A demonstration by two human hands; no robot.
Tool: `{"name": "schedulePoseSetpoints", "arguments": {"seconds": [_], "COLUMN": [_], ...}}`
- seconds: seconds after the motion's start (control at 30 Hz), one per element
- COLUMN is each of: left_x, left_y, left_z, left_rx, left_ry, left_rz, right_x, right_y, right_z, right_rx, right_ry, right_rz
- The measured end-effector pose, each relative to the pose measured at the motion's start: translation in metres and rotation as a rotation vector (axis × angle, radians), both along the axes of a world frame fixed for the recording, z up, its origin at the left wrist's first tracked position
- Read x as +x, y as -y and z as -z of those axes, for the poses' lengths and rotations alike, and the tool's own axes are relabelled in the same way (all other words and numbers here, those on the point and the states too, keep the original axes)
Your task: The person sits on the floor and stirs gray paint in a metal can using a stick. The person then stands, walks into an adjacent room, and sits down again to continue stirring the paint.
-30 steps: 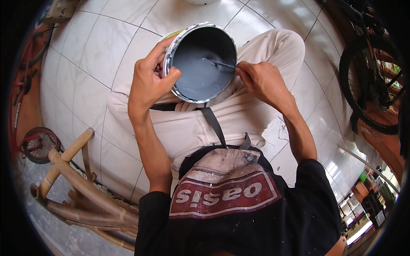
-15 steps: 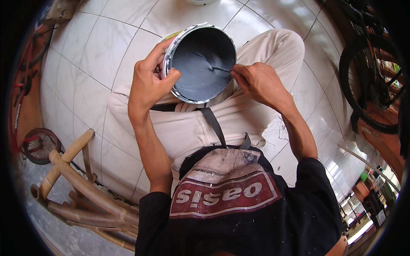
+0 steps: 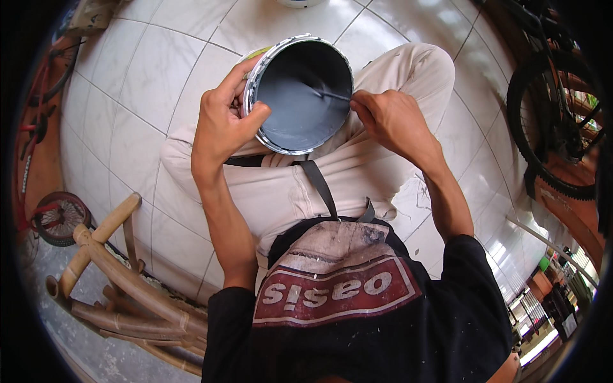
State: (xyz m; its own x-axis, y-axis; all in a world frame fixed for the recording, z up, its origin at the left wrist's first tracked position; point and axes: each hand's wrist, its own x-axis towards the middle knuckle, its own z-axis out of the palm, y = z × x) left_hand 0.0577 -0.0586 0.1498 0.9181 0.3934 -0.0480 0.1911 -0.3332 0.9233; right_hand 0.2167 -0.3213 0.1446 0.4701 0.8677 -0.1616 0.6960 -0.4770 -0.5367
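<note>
A round paint bucket (image 3: 254, 75) with a paint-smeared rim is tilted toward me between my crossed legs. Dark grey paint (image 3: 290, 115) lies inside it. My left hand (image 3: 225, 121) grips the bucket's left side, thumb over the rim and fingers around the outer wall. Between the pinched fingers of my right hand (image 3: 386, 121), at the right rim, is a thin dark stirring stick (image 3: 335, 96). Its far end reaches into the paint and is blurred by motion. What the stick's tip looks like is hidden in the paint.
White floor tiles (image 3: 172, 70) surround me. At lower left stands a bamboo frame (image 3: 128, 281), with a small red-rimmed wheel (image 3: 60, 218) beyond it. A bicycle wheel (image 3: 520, 115) stands at the right. Part of another white container (image 3: 300, 2) shows at the top edge.
My right hand has shifted slightly right, and the stick has moved with it through the paint. The swirl on the paint's surface looks different. My left hand and the bucket stay put.
</note>
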Motion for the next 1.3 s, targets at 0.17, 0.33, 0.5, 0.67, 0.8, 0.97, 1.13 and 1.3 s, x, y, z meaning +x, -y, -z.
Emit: {"name": "schedulePoseSetpoints", "arguments": {"seconds": [0.17,0.33,0.5,0.67,0.8,0.97,1.13,1.3], "left_x": [0.0,0.002,0.002,-0.001,-0.002,-0.007,-0.01,-0.01], "left_y": [-0.001,0.0,0.002,0.0,-0.003,-0.014,-0.02,-0.025], "left_z": [0.0,-0.003,-0.002,0.0,-0.001,-0.002,0.004,0.008], "left_rx": [0.01,0.009,-0.011,0.006,-0.009,0.048,0.074,0.104], "left_ry": [-0.001,-0.004,0.015,0.003,-0.003,-0.069,-0.037,-0.045], "left_rz": [0.002,0.01,-0.004,-0.002,0.018,0.032,0.013,0.009], "right_x": [0.002,0.0,0.004,0.007,0.004,0.009,0.019,0.019], "right_y": [-0.007,-0.001,-0.005,-0.001,-0.001,0.001,-0.002,-0.005], "right_z": [-0.016,0.0,-0.005,-0.005,-0.008,-0.043,-0.106,-0.158], "right_rx": [0.088,0.096,-0.003,0.064,-0.022,0.03,0.04,0.005], "right_ry": [-0.117,-0.093,0.019,-0.123,-0.118,-0.2,-0.086,-0.005], "right_rz": [0.167,-0.071,0.059,0.114,0.058,-0.012,-0.058,-0.1]}}
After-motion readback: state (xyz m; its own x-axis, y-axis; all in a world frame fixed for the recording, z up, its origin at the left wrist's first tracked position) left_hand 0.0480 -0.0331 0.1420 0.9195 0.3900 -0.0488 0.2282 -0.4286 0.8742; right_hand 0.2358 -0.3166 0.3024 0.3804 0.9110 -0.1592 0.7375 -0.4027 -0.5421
